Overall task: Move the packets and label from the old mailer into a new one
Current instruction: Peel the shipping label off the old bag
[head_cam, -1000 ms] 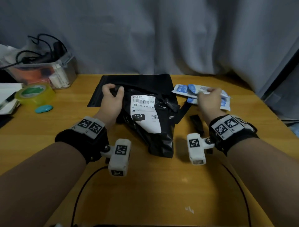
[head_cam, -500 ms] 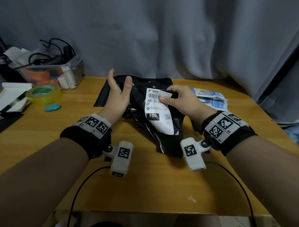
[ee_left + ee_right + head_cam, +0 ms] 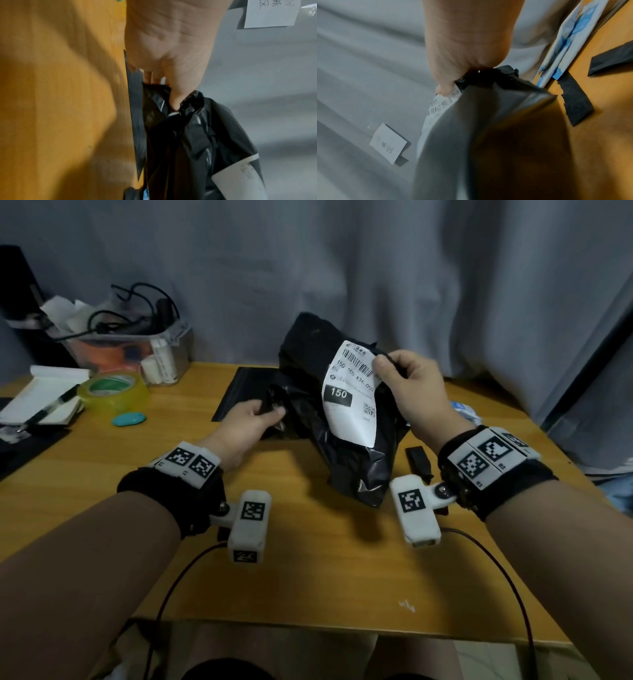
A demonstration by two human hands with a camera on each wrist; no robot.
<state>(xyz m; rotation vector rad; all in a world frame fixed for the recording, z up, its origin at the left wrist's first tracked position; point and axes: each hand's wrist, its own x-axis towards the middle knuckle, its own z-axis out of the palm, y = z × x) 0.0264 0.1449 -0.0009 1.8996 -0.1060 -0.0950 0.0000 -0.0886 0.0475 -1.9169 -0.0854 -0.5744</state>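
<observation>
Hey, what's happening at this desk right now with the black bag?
A person is holding a crumpled black mailer up off the wooden table. The left hand grips its side; the right hand pinches the top by the white shipping label, which is on the mailer. Blue-and-white packets lie on the table to the right, and a flat black mailer lies behind.

The old mailer [image 3: 346, 436], crumpled black plastic, is lifted at its top with its lower end near the bench. A white label [image 3: 349, 402] with barcode and "150" sticks to its front. The new mailer [image 3: 246, 392] lies flat behind. Blue-and-white packets [image 3: 570, 39] lie to the right.
</observation>
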